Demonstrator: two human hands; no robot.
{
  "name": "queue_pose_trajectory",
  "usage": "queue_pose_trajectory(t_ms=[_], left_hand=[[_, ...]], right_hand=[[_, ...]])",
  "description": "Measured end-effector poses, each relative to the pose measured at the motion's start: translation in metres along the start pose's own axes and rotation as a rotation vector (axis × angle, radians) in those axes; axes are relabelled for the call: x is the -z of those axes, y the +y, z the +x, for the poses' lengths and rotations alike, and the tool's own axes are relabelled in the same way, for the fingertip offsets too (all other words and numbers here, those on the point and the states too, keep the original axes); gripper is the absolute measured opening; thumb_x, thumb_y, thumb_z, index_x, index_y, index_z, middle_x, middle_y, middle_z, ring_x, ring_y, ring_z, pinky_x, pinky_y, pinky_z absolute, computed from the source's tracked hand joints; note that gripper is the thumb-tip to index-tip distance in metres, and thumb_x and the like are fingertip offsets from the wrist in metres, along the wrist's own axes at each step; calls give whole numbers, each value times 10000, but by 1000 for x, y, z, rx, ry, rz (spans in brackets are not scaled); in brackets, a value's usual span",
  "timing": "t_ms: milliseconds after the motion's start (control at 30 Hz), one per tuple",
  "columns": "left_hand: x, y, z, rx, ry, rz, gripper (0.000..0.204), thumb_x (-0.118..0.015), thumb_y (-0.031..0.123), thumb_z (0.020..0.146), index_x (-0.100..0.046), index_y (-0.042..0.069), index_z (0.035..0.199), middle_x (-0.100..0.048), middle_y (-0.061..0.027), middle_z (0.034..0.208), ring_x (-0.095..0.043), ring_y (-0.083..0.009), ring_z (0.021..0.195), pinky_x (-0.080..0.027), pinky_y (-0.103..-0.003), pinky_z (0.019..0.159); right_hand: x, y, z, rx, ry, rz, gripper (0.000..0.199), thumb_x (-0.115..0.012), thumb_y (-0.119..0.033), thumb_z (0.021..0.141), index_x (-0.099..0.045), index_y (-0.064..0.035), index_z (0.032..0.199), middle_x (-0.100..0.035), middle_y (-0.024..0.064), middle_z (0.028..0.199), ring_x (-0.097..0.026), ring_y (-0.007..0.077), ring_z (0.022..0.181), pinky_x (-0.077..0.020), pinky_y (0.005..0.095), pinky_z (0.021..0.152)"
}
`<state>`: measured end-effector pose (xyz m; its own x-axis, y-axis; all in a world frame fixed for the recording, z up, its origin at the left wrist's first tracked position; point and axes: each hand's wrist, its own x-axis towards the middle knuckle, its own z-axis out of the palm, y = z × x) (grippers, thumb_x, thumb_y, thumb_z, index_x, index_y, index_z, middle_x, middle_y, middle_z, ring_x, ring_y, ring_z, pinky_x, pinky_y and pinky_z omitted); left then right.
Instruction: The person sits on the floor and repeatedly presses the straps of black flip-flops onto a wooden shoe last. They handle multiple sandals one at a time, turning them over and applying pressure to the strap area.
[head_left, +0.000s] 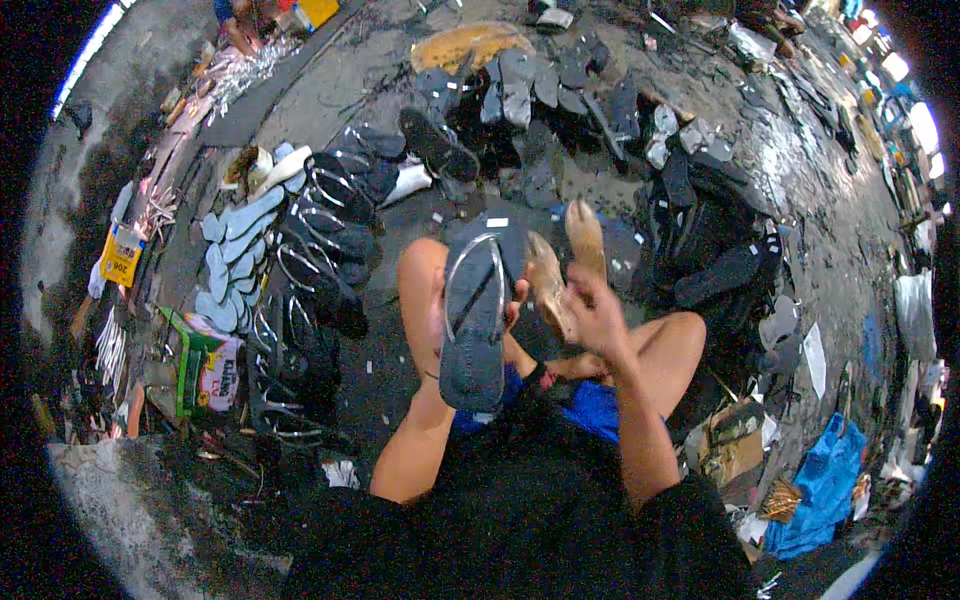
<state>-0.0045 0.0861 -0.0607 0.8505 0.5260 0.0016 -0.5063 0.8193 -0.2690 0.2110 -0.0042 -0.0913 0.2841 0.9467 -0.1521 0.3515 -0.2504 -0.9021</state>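
Observation:
Upright before me is a dark grey flip-flop (474, 345) with silver-edged straps and a small white label near its toe. My left hand (519, 293) grips it from behind, fingertips showing at its right edge. To the right, my right hand (597, 318) is smeared by motion, so its fingers are unclear. It overlaps the lower end of a tan, foot-shaped form (585, 236) that looks like a shoe last. A second tan form (547, 285) lies between the flip-flop and that hand; whether the hand grips either one is hidden.
Strapped dark flip-flops (305, 270) lie in a row at left, beside stacked pale blue-grey soles (240, 240) and a green-and-white box (205, 370). More dark soles (515, 85) spread ahead. A black pile (710, 250) and blue cloth (820, 490) are at right.

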Motion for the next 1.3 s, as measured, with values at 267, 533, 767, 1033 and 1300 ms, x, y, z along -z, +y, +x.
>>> queue_pose_trajectory(t_ms=[267, 533, 767, 1033, 1300], left_hand=[[14, -37, 1, 147, 82, 135, 914, -318, 782, 909, -359, 89, 1504, -518, -312, 1343, -659, -429, 1033, -586, -565, 827], [9, -34, -57, 191, 393, 1087, 704, -602, 523, 928, -499, -14, 1373, -649, -160, 1226, -672, -270, 1024, -551, -408, 928], [-15, -51, -72, -229, 501, 1523, 466, -678, 143, 950, -506, -25, 1349, -613, -70, 1254, -559, -142, 1135, -451, -322, 1008], [-30, 136, -134, -1361, 932, 1557, 239, -599, 258, 983, -635, 30, 1044, -649, -54, 996, -596, -177, 917, -482, -359, 845], [0, 225, -207, -1208, 1292, 1229, 422, -560, 423, 987, -572, 91, 1246, -623, -78, 1221, -558, -230, 1118, -436, -416, 966]], right_hand=[[42, -73, 63, 211, -374, -64, 136, -708, -97, 878, -680, -15, 982, -608, 156, 1320, -528, 272, 1301, -455, 392, 1043], [34, -54, 59, 401, -171, -293, 171, -693, -103, 875, -671, -7, 1014, -614, 147, 1349, -571, 211, 1237, -469, 369, 1006], [-18, -58, 69, 160, -48, -84, 397, -763, -69, 834, -625, -23, 1203, -586, 159, 1325, -637, 187, 1026, -521, 307, 885], [-36, -14, 61, 80, -219, 129, 449, -722, -152, 916, -542, -15, 1304, -636, 75, 1154, -639, 153, 946, -560, 291, 750], [-36, 37, 53, 66, -94, 44, 268, -682, -197, 942, -633, -18, 1137, -700, 46, 881, -630, 120, 731, -515, 286, 627]])
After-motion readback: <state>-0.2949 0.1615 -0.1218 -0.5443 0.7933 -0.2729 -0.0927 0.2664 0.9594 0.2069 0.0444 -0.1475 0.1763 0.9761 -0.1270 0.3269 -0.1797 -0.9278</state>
